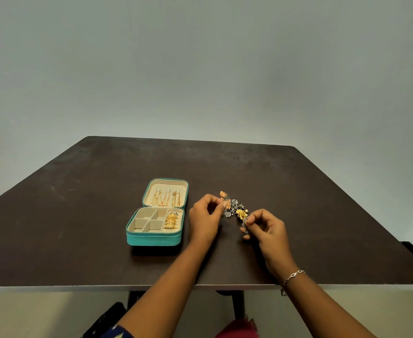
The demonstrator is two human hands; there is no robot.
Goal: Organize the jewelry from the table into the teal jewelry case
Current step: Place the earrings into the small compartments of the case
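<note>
The teal jewelry case (153,239) lies open on the dark table. Gold chains (167,198) hang in its lid. Gold rings (170,220) fill the right slot of its base, and the other compartments look bare. A small pile of gold and silver earrings (234,207) lies to the right of the case. My left hand (205,217) pinches a piece at the pile's left side. My right hand (265,226) pinches a small silver piece (245,224) at the pile's near right side.
The brown table (78,228) runs to a near edge just behind my forearms. A thin bracelet (294,275) circles my right wrist. A plain grey wall stands behind. Dark table legs and cloth show below the edge.
</note>
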